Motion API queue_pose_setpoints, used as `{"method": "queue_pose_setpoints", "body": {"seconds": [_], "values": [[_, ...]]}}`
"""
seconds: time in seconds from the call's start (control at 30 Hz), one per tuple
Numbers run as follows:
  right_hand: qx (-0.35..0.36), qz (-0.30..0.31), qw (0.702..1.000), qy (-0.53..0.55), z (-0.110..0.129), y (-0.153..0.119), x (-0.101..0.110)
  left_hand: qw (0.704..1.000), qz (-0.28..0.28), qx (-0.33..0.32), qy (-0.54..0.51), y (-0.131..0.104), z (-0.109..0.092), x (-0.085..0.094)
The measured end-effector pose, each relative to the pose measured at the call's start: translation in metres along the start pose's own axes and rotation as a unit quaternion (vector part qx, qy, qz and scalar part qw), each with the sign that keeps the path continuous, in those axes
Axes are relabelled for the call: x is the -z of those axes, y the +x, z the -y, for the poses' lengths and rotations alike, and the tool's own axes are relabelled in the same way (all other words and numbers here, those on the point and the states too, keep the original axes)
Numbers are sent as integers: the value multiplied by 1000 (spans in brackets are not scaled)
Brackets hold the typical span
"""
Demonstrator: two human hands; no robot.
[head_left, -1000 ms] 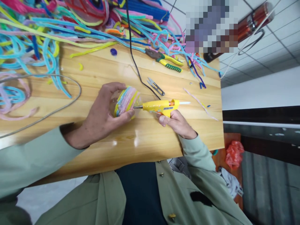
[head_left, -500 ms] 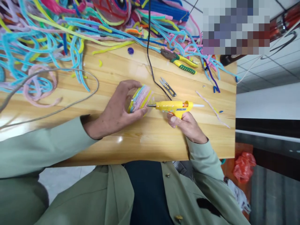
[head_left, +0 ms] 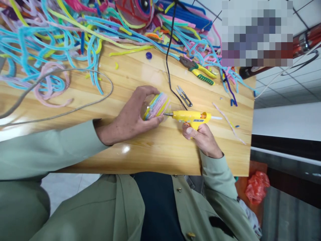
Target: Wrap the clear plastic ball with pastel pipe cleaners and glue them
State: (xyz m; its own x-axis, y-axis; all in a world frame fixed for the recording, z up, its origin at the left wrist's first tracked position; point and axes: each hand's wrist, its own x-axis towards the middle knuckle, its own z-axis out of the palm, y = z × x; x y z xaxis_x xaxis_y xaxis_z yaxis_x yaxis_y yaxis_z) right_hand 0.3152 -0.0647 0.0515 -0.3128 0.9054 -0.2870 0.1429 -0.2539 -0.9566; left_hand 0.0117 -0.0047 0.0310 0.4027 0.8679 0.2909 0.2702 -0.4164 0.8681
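Note:
My left hand (head_left: pixel 134 113) is wrapped round a clear plastic cup or bottle piece (head_left: pixel 157 106), whose side is covered with rows of pink, yellow and light blue pipe cleaners. Part of it is hidden behind my fingers. In my right hand (head_left: pixel 200 135) is a yellow hot glue gun (head_left: pixel 190 117), with a white glue stick poking out of its back. Its metal nozzle points left, close to the lower right rim of the wrapped piece; whether they touch I cannot tell. Small thread snips (head_left: pixel 184 96) lie just beyond the glue gun.
Pliers with yellow-green handles (head_left: pixel 198 70) lie farther back beside a heap of coloured pipe cleaners (head_left: pixel 62 43). A black cord (head_left: pixel 168 63) runs down toward the glue gun. A grey cable (head_left: pixel 82 108) loops at left. One pink pipe cleaner (head_left: pixel 227 120) lies at right.
The view has shifted, so most things on the table appear a little farther right. Both hands keep their holds, and the nozzle sits slightly farther from the wrapped piece.

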Motion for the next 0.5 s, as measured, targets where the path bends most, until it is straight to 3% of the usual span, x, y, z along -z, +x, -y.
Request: {"method": "queue_pose_setpoints", "body": {"seconds": [0.5], "values": [[-6,-13,1000,3,-1,0,1,1000,-5,-3,12,0,2,-2]]}}
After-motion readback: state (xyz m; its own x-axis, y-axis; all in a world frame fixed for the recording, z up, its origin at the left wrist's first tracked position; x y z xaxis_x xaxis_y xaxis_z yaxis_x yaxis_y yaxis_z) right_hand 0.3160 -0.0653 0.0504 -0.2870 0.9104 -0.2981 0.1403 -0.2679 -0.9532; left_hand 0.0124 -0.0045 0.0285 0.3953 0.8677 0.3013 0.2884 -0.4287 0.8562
